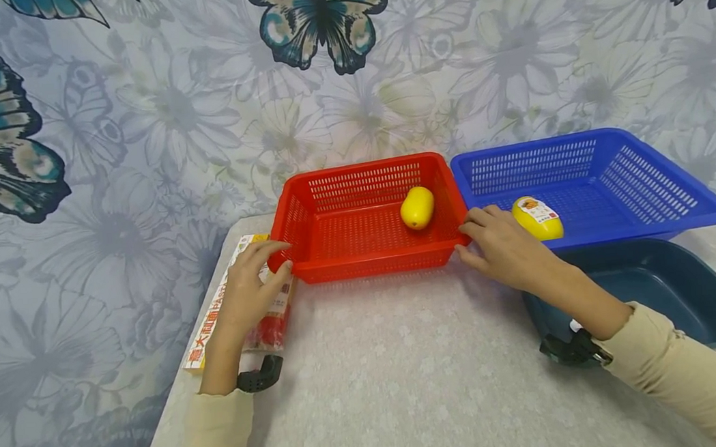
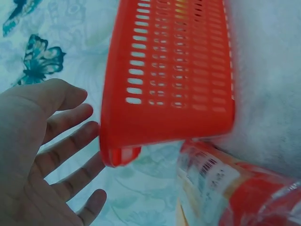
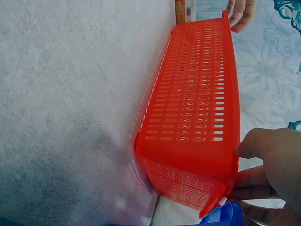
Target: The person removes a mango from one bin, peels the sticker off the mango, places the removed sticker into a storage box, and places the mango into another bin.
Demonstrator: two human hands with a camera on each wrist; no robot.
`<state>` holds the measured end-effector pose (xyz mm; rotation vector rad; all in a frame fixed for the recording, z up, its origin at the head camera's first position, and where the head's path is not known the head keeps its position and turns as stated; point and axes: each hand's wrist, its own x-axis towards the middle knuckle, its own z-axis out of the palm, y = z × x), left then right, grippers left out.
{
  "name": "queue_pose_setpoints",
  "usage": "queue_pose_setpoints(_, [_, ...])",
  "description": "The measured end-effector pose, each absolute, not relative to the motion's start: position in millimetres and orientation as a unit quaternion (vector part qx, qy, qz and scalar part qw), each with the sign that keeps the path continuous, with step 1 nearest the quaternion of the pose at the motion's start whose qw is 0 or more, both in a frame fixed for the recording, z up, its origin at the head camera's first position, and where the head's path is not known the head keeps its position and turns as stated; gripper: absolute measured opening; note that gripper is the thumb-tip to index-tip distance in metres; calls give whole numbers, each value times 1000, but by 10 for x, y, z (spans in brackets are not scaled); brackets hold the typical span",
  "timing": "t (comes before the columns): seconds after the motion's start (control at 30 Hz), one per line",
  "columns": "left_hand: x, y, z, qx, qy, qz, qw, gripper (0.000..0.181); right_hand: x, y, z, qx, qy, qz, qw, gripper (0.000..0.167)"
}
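Note:
A red plastic basket with slotted walls stands on the table, a yellow mango-shaped fruit lying inside toward its right end. My left hand is at the basket's left front corner, thumb apart from the spread fingers. In the left wrist view, those fingertips come up to the rim without wrapping it. At the right front corner is my right hand, its thumb and fingertips touching the rim. The right wrist view shows the thumb against the rim, the other fingers partly hidden behind the corner.
A blue basket adjoins on the right, holding a yellow item with a white label. In front of it sits a dark teal basin, under my right forearm. A pasta box and a red clear-wrapped packet lie at left. Butterfly-patterned wallpaper rises behind.

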<state>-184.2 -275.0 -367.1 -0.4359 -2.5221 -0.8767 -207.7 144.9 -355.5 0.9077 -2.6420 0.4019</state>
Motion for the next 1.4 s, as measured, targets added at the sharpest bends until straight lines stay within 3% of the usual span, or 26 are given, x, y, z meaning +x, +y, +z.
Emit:
queue_pose_setpoints(0.47, [-1832, -2840, -3938, -68, -904, -360, 218, 35, -2083, 1517, -3544, 320, -920, 136, 183, 28])
queue_pose_setpoints(0.77, [-1796, -2806, -4044, -46, -890, -397, 222, 37, -2043, 1534, -3485, 308, -934, 127, 127, 34])
queue_pose_setpoints(1.4, [-1807, -2837, -4051, -23, -888, -406, 213, 41, -1946, 1973, -3344, 357, -907, 157, 160, 19])
